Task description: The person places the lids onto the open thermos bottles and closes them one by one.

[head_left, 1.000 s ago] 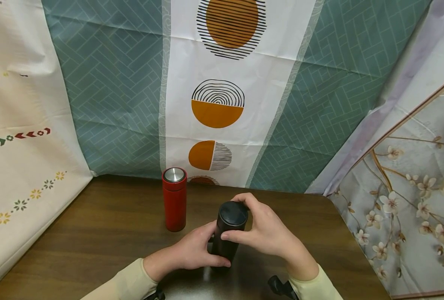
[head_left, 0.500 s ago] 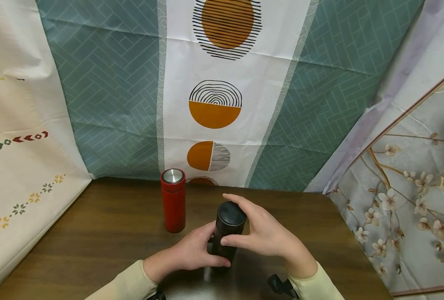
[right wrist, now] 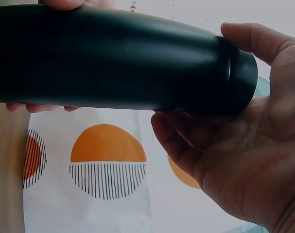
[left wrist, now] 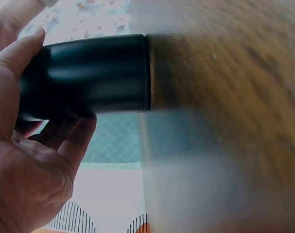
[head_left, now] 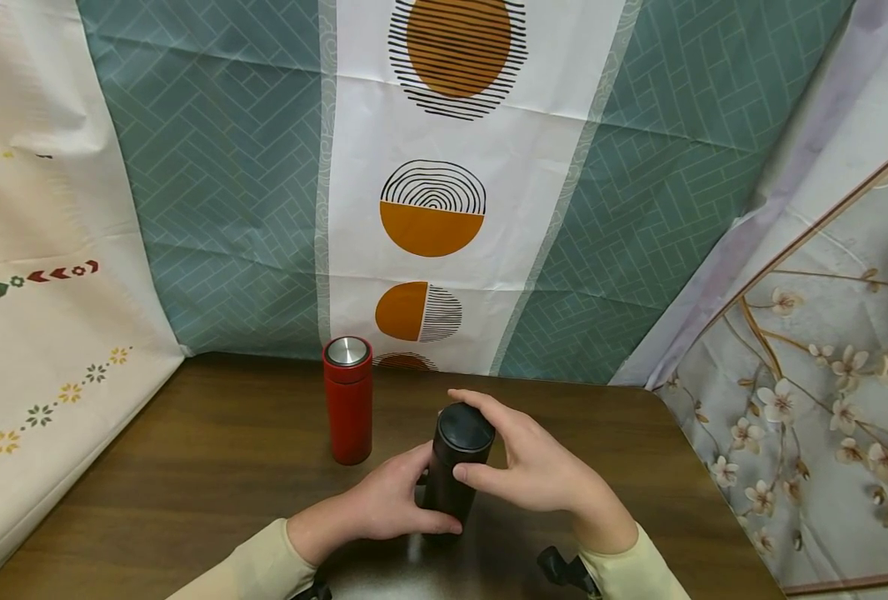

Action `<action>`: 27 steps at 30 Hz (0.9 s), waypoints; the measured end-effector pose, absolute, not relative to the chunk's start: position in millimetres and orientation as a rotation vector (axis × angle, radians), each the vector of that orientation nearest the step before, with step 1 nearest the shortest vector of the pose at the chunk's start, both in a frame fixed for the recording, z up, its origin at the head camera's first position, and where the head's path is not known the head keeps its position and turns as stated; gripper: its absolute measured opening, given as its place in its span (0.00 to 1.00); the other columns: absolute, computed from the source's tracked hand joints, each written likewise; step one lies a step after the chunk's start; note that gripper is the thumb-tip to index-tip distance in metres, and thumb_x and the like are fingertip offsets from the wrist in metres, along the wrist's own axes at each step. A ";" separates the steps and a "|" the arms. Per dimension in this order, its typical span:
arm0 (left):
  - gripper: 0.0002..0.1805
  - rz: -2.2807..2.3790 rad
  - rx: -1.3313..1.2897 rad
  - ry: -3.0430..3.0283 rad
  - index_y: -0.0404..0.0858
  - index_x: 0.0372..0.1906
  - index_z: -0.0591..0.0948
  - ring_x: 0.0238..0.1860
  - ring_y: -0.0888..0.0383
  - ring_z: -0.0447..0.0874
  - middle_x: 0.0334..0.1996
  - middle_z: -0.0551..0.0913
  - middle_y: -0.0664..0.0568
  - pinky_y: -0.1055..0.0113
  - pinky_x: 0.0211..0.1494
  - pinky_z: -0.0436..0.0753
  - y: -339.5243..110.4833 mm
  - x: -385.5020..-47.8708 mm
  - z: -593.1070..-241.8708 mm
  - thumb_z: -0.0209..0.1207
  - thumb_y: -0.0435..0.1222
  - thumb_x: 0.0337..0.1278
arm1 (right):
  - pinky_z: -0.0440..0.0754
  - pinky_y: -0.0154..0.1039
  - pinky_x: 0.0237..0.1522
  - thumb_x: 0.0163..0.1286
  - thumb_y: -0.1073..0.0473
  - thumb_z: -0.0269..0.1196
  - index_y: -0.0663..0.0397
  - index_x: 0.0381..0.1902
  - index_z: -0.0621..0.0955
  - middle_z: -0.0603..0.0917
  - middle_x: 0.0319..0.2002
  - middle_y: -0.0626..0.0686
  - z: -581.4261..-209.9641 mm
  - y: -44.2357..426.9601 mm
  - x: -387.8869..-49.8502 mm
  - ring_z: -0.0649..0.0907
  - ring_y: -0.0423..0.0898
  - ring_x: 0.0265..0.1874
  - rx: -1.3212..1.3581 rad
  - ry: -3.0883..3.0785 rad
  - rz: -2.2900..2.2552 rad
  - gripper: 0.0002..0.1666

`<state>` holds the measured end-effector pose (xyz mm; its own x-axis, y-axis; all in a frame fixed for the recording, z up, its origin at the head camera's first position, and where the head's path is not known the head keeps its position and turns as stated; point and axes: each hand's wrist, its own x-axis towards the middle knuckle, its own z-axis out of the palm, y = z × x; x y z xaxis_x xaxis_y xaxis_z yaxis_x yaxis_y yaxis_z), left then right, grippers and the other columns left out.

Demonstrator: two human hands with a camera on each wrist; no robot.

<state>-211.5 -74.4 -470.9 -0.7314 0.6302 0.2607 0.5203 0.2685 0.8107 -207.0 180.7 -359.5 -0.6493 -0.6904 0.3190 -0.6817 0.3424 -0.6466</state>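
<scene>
A black thermos flask [head_left: 451,492] stands on the brown table in the head view, tilted little if at all. My left hand [head_left: 387,497] grips its body low down, thumb in front and fingers behind; the left wrist view shows this hand [left wrist: 35,165] curled round the dark cylinder [left wrist: 98,73]. Around the black lid [head_left: 466,427] is my right hand [head_left: 530,462], its thumb at the near side and its index finger raised above the far edge. In the right wrist view the thumb [right wrist: 254,41] touches the flask near the lid seam, with curled fingers opposite.
A red thermos flask [head_left: 350,408] with a silver-topped lid stands upright behind and left of the black one. The wooden table [head_left: 212,467] ends at a patterned cloth wall [head_left: 429,125] behind. Cream cloth hangs at the left, flowered cloth [head_left: 826,433] at the right.
The black flask and my left hand stay in place. My right index finger has lifted and straightened over the lid, and the right thumb has slid slightly to the right.
</scene>
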 end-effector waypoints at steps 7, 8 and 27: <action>0.47 1.466 1.106 2.411 0.65 0.79 0.69 0.66 0.61 0.83 0.67 0.82 0.66 0.55 0.71 0.83 -74.4 -211.5 -470.9 0.83 0.53 0.59 | 0.84 0.42 0.55 0.73 0.51 0.79 0.37 0.77 0.74 0.87 0.59 0.42 -358.8 178.6 -205.2 0.85 0.43 0.52 -1.318 2.602 -1.270 0.40; 0.47 1.466 1.104 2.411 0.65 0.79 0.69 0.66 0.61 0.83 0.67 0.82 0.66 0.55 0.71 0.83 -74.4 -211.5 -470.9 0.83 0.53 0.59 | 0.84 0.41 0.53 0.72 0.51 0.80 0.37 0.76 0.75 0.87 0.58 0.42 -359.1 178.6 -205.2 0.85 0.43 0.50 -1.316 2.609 -1.271 0.40; 0.46 1.465 1.105 2.418 0.66 0.78 0.70 0.66 0.62 0.83 0.67 0.82 0.67 0.56 0.71 0.83 -74.5 -211.6 -471.5 0.83 0.53 0.59 | 0.84 0.41 0.49 0.68 0.46 0.83 0.34 0.70 0.75 0.88 0.50 0.36 -360.2 176.3 -202.9 0.85 0.40 0.42 -1.274 2.704 -1.233 0.39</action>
